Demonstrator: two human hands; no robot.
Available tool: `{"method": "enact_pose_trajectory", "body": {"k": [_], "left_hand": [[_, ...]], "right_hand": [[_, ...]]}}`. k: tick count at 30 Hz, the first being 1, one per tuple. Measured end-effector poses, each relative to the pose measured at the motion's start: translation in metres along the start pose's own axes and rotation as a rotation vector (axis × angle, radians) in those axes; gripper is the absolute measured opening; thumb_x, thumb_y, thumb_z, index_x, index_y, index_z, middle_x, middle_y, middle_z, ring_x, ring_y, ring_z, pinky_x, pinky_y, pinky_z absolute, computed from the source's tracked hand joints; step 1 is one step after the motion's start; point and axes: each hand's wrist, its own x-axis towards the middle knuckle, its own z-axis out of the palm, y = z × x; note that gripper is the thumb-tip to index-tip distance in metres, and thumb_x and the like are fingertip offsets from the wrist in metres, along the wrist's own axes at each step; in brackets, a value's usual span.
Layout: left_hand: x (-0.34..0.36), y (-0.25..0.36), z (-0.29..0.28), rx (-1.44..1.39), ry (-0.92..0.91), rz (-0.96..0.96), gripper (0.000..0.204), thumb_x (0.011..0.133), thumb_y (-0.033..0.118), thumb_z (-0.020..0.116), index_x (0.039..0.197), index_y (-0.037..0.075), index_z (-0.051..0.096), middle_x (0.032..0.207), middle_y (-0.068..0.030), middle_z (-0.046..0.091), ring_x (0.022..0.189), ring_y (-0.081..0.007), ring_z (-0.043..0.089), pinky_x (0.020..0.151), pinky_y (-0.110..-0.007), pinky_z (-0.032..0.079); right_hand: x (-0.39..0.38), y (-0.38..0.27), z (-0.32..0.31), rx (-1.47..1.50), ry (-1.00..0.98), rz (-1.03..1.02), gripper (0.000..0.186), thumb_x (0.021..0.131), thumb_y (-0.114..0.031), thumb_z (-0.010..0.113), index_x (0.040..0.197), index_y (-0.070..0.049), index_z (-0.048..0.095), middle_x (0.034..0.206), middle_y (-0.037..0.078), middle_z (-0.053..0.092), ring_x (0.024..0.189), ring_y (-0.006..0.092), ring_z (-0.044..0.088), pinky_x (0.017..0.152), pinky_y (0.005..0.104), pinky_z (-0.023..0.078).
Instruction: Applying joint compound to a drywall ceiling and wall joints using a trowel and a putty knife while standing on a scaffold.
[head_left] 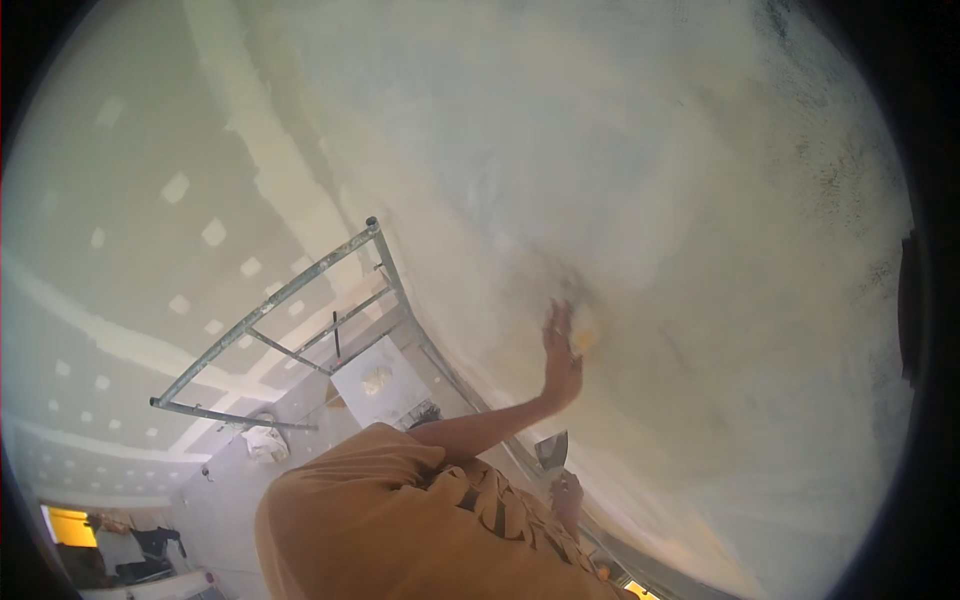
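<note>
- Putty knife [551, 452]: blade points up your view, leaning slightly left; long axis runs from the blade down to your right hand [567, 492].
- Right fingers: curled around the knife's handle; blade stands clear above them, near the big plastered surface [680, 250]. Cannot tell whether it touches.
- Left hand [563, 368]: raised at the same surface, above the knife and well apart from it; fingers extended upward, beside a dark smudge [560, 275].
- Yellowish spot [584, 340] right by your left fingers: object or mark, hard to make out; cannot tell whether they grip anything.
- Knife handle mostly hidden by your hand; right forearm largely hidden behind your tan shirt [370, 510], itself cut off below.
</note>
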Motion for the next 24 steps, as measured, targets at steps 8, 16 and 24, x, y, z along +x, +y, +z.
{"method": "enact_pose_trajectory", "body": {"k": [8,16,24], "left_hand": [[-0.069,-0.032,-0.108,-0.278,-0.586,-0.519,0.066,0.096,0.008,0.054,0.156,0.000,0.028,0.153,-0.0205,0.038,0.139,-0.0331,0.040,0.118,-0.041,0.030],[0.036,-0.060,-0.295,-0.795,0.029,-0.437,0.045,0.098,0.001,0.058,0.140,0.006,0.041,0.132,-0.0101,0.057,0.121,-0.0245,0.058,0.101,-0.042,0.051],[0.040,-0.016,-0.299,-0.881,0.059,-0.450,0.041,0.106,0.016,0.052,0.144,0.005,0.039,0.133,-0.0092,0.054,0.125,-0.0227,0.053,0.106,-0.042,0.045]], "right_hand": [[0.047,-0.028,-0.015,-0.034,-0.023,0.138,0.025,0.090,-0.013,0.067,0.107,0.005,0.066,0.083,0.017,0.070,0.065,0.0197,0.067,0.062,0.0346,0.051],[0.083,-0.182,0.013,0.726,-0.320,0.221,0.026,0.099,-0.020,0.054,0.103,0.004,0.065,0.079,0.008,0.063,0.061,0.0142,0.056,0.056,0.0277,0.045],[0.125,-0.277,0.079,0.736,-0.610,0.123,0.022,0.101,-0.016,0.057,0.104,0.004,0.065,0.083,0.007,0.064,0.062,0.0127,0.057,0.054,0.0264,0.046]]}}
